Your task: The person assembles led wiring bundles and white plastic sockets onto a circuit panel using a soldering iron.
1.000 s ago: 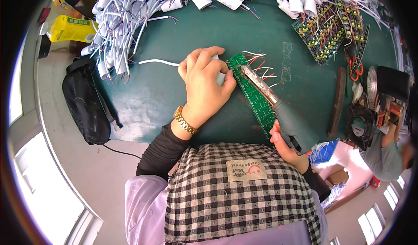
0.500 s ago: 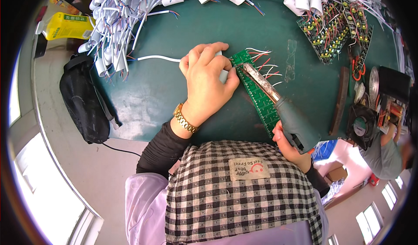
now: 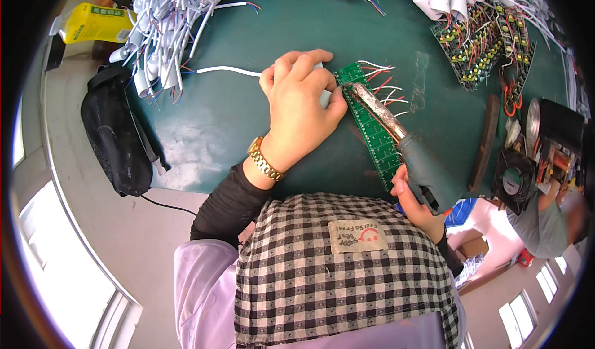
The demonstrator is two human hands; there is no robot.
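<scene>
My left hand (image 3: 304, 104), with a gold watch at its wrist, is closed around a white plastic piece (image 3: 326, 97) mostly hidden under the fingers. A white cable (image 3: 228, 70) runs left from it, its bare coloured wire ends lying by the pile. My right hand (image 3: 416, 203) grips the dark handle of a soldering iron (image 3: 427, 168). The iron's worn metal barrel reaches up over a long green circuit board panel (image 3: 379, 145), its tip near the board's upper left edge. Red and white wires (image 3: 385, 88) stick out from the board's right side. Whether the tip touches anything, I cannot tell.
White sockets with cables (image 3: 164, 36) are heaped at the far left and along the back. Populated circuit boards (image 3: 480, 45) lie far right. A black bag (image 3: 114, 135), yellow bottle (image 3: 98, 23), dark bar (image 3: 485, 141) and small fan (image 3: 514, 178) surround the workspace. Another person (image 3: 545, 225) sits right.
The whole view has shifted slightly, with the board and hands a little farther right in the picture. Both hands keep their holds and nearly the same pose.
</scene>
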